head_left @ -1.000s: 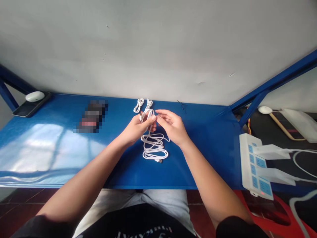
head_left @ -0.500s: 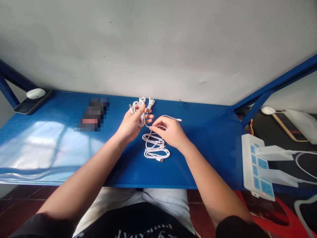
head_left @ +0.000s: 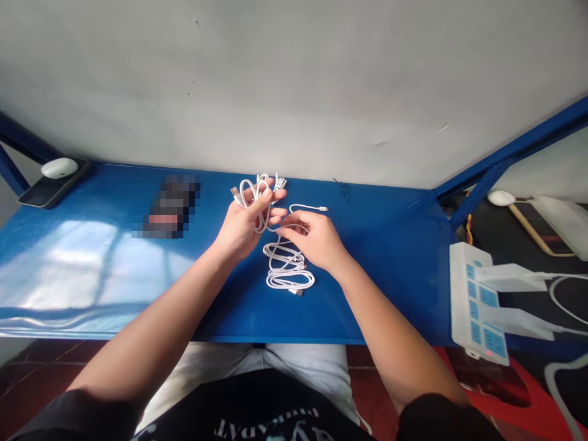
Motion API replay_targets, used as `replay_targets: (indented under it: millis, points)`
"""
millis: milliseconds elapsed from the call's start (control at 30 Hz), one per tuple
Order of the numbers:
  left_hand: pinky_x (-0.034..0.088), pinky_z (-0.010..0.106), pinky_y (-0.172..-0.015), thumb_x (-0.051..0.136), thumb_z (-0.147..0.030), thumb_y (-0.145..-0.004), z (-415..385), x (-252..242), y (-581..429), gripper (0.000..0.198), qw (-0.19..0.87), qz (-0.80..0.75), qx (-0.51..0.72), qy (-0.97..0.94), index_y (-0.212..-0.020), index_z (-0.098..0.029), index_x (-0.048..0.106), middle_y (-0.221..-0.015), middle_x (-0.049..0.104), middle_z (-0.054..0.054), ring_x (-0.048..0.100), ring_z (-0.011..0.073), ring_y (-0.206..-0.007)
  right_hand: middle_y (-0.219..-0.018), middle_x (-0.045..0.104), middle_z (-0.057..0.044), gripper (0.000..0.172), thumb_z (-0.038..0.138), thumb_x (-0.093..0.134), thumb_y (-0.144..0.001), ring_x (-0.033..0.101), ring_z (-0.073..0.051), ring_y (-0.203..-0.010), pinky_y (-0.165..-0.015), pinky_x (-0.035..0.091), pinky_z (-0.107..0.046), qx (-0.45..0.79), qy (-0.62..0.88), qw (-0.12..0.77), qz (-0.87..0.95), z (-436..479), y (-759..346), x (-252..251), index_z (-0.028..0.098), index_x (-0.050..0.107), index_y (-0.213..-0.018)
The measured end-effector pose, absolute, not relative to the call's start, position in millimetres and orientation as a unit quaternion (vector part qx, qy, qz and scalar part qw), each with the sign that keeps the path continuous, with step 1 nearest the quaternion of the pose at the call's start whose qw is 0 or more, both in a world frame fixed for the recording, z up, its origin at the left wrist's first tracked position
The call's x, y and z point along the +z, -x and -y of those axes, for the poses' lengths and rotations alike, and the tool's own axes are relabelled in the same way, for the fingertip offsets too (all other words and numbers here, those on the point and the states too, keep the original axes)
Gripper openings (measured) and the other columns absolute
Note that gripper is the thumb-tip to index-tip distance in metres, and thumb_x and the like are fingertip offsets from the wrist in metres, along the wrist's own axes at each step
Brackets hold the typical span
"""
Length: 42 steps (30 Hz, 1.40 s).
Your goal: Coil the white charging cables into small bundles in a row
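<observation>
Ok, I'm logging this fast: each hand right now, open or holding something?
Left hand: partly closed, holding looped white cable.
Right hand: closed, pinching a white strand at the fingertips.

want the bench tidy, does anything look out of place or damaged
Nothing looks spilled. The wall has a few small scuffs, like surface damage, and thin dark strands lie loose on the table near it, looking like stray scraps. A dark item farther left is pixelated, so its condition can't be told.

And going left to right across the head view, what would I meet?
White oval object, pixelated dark item, left hand, right hand, white power strip, tan-rimmed dark slab.
</observation>
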<state>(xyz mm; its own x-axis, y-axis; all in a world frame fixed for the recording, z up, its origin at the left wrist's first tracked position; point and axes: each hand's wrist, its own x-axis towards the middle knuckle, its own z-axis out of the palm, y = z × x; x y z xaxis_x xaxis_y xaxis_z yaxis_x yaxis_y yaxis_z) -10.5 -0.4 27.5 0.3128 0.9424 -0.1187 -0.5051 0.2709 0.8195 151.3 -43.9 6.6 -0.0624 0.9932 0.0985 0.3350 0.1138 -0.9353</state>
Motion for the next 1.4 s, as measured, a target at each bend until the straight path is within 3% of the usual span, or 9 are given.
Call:
replay_targets:
  millis: [167,333,533,633,767,1000,1100,1233,1400]
  points:
    - [0.061,0.028,-0.078,0.072,-0.031,-0.092,2.5,29.6,8.9,0.025,0.748,-0.297,0.489,-0.336,-0.110,-0.017,0.062,-0.109,0.076,0.009,0.075,0.0155,-0.083,-0.088,0.073,-0.003,0.017,0.036,0.076,-0.083,0.065,-0.018,-0.079,-0.078,0.052,-0.034,0.449,0.479,0.471,0.589,43.2,-151.4,10.1,0.020,0.071,-0.085]
    - [0.060,0.028,-0.084,0.077,-0.035,-0.087,2.2,26.0,7.4,0.030,0.743,-0.287,0.501,-0.338,-0.107,-0.017,0.063,-0.104,0.076,0.007,0.075,0.0166,-0.092,-0.081,0.070,-0.002,0.023,0.042,0.079,-0.080,0.064,-0.018,-0.078,-0.078,0.053,-0.034,0.460,0.466,0.483,0.582,44.1,-148.3,13.8,0.021,0.070,-0.078]
    - [0.058,0.025,-0.078,0.085,-0.016,-0.075,4.9,23.6,4.8,0.030,0.740,-0.287,0.494,-0.354,-0.089,-0.017,0.059,-0.093,0.074,0.003,0.073,0.0148,-0.089,-0.084,0.073,-0.002,0.030,0.048,0.085,-0.073,0.067,-0.019,-0.079,-0.076,0.053,-0.034,0.482,0.477,0.461,0.573,43.1,-142.4,4.0,0.021,0.074,-0.079]
    - [0.057,0.024,-0.075,0.079,-0.012,-0.080,5.2,25.9,3.9,0.031,0.726,-0.297,0.520,-0.338,-0.100,-0.019,0.057,-0.103,0.074,0.003,0.073,0.0129,-0.084,-0.079,0.072,-0.003,0.037,0.055,0.081,-0.076,0.065,-0.018,-0.073,-0.066,0.051,-0.032,0.464,0.521,0.431,0.572,42.3,-144.4,1.8,0.020,0.071,-0.083]
    - [0.048,0.019,-0.054,0.073,-0.010,-0.082,1.0,28.7,8.7,0.045,0.713,-0.306,0.535,-0.335,-0.121,-0.027,0.057,-0.095,0.071,-0.002,0.059,0.0055,-0.057,-0.071,0.070,-0.003,0.043,0.062,0.075,-0.079,0.061,-0.017,-0.062,-0.055,0.045,-0.029,0.463,0.562,0.344,0.593,42.6,-159.5,7.0,0.019,0.071,-0.084]
    - [0.034,0.018,-0.044,0.069,-0.030,-0.090,-4.1,29.7,16.4,0.015,0.751,-0.310,0.461,-0.356,-0.098,-0.021,0.061,-0.074,0.054,-0.002,0.040,0.0051,-0.049,-0.084,0.076,-0.004,0.020,0.040,0.069,-0.088,0.066,-0.019,-0.074,-0.065,0.050,-0.031,0.384,0.549,0.291,0.683,42.3,-188.6,19.7,0.022,0.078,-0.086]
    - [0.044,0.021,-0.054,0.070,-0.036,-0.091,-2.6,20.7,13.3,0.020,0.705,-0.341,0.433,-0.446,-0.089,-0.017,0.063,-0.069,0.051,-0.002,0.048,0.0081,-0.057,-0.088,0.076,-0.004,0.014,0.032,0.069,-0.087,0.066,-0.020,-0.078,-0.069,0.051,-0.033,0.319,0.549,0.333,0.697,41.4,-185.0,18.4,0.023,0.080,-0.087]
    - [0.053,0.024,-0.068,0.069,-0.040,-0.091,2.7,11.4,8.7,0.025,0.656,-0.382,0.356,-0.546,-0.086,-0.016,0.062,-0.083,0.063,0.003,0.063,0.0128,-0.075,-0.081,0.070,-0.004,0.011,0.022,0.070,-0.086,0.059,-0.018,-0.071,-0.070,0.049,-0.035,0.229,0.534,0.376,0.722,41.2,-172.3,14.5,0.024,0.080,-0.082]
    - [0.040,0.023,-0.046,0.065,-0.052,-0.092,8.0,17.6,10.0,0.033,0.628,-0.400,0.281,-0.606,-0.093,-0.020,0.056,-0.062,0.056,-0.002,0.054,0.0117,-0.047,-0.086,0.069,-0.004,0.010,0.016,0.067,-0.085,0.059,-0.018,-0.074,-0.075,0.050,-0.035,0.207,0.524,0.412,0.716,43.4,-164.7,17.8,0.023,0.075,-0.083]
